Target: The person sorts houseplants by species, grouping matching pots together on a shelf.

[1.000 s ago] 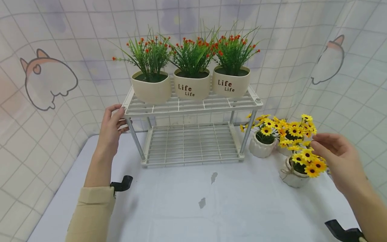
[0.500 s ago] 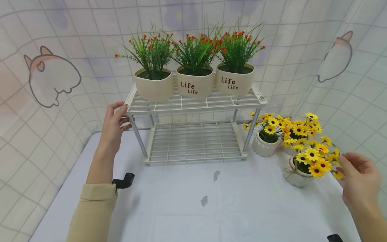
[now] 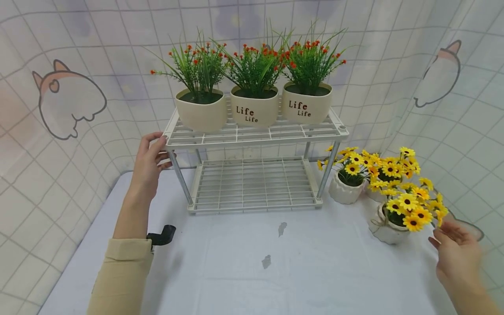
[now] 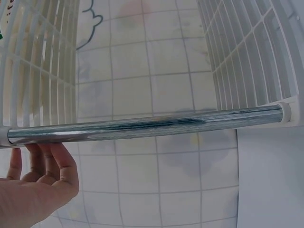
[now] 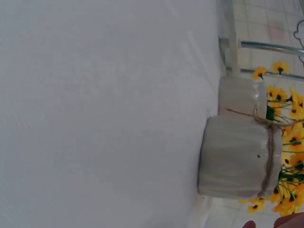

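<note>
A white two-tier wire rack (image 3: 256, 186) stands on the table. My left hand (image 3: 147, 168) holds its upper left corner, thumb at the top edge and fingers bent behind the metal post (image 4: 156, 124). Three cream pots sit in a row on the top shelf: left pot (image 3: 201, 114), middle pot (image 3: 255, 109) and right pot (image 3: 307, 105), each with grass and small red flowers. On the right, my right hand (image 3: 458, 253) holds nothing, its fingers loosely bent right beside the yellow flowers of the front white pot (image 3: 387, 229). That pot has twine (image 5: 270, 161) round its rim.
Behind the front pot, another white pot of yellow flowers (image 3: 346, 188) stands near the rack's right post, and a third flower clump (image 3: 390, 168) is partly hidden. A white cloth (image 3: 220, 271) with grey patches covers the table. Gridded curtains (image 3: 134, 57) surround it.
My right hand has moved outward and down from above the flowers to the front pot's right side. The left hand stays at the rack's corner. The view has shifted slightly.
</note>
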Demonstrator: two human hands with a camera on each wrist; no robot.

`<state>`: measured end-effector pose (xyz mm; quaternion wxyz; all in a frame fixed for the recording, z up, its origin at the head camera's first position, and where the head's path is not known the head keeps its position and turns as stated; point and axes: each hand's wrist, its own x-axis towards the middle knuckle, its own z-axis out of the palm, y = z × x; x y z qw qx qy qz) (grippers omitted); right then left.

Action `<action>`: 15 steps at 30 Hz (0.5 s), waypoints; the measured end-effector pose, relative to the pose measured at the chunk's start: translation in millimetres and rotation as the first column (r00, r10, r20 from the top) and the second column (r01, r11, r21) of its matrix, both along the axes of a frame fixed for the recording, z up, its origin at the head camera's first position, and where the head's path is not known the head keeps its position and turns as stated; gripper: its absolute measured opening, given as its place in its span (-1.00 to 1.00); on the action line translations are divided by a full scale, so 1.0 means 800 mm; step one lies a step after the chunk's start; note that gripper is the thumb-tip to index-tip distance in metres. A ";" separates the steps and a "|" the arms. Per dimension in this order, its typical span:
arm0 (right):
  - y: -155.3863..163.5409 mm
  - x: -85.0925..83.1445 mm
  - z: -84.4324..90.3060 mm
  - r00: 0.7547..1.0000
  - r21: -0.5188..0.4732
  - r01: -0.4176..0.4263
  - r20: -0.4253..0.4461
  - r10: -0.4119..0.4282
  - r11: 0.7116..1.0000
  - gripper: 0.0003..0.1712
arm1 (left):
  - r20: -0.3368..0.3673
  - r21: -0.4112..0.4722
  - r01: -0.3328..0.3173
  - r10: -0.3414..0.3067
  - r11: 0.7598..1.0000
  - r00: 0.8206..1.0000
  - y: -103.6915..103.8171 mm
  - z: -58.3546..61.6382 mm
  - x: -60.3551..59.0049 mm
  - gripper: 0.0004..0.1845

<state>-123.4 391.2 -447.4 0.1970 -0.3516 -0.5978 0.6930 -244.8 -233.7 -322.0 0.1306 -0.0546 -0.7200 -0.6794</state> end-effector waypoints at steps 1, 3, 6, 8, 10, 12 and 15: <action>-0.002 0.001 -0.005 0.999 0.019 -0.035 0.034 0.035 0.999 -0.59 | -0.002 0.000 0.001 -0.001 1.000 1.000 0.000 -0.001 0.000 -0.60; -0.007 0.002 -0.014 0.989 0.036 -0.097 0.114 0.092 0.995 -0.53 | -0.006 -0.003 0.002 -0.003 1.000 1.000 0.000 -0.001 0.000 -0.60; -0.018 0.002 -0.023 0.962 0.079 -0.182 0.222 0.160 0.980 -0.26 | -0.016 -0.008 0.008 -0.008 1.000 1.000 -0.001 -0.002 0.000 -0.61; -0.025 0.001 -0.025 0.943 0.102 -0.236 0.265 0.202 0.966 -0.06 | -0.022 -0.007 0.012 -0.013 1.000 1.000 -0.001 -0.002 0.000 -0.61; -0.032 0.000 -0.026 0.927 0.135 -0.287 0.289 0.239 0.948 0.10 | -0.024 -0.004 0.015 -0.015 1.000 1.000 -0.001 -0.002 0.000 -0.60; -0.039 -0.002 -0.026 0.917 0.153 -0.324 0.292 0.271 0.934 0.17 | -0.024 -0.003 0.016 -0.016 1.000 1.000 -0.001 -0.001 0.000 -0.60; -0.047 -0.005 -0.027 0.916 0.173 -0.341 0.280 0.286 0.924 0.23 | -0.020 -0.002 0.015 -0.015 1.000 1.000 -0.002 -0.002 0.000 -0.60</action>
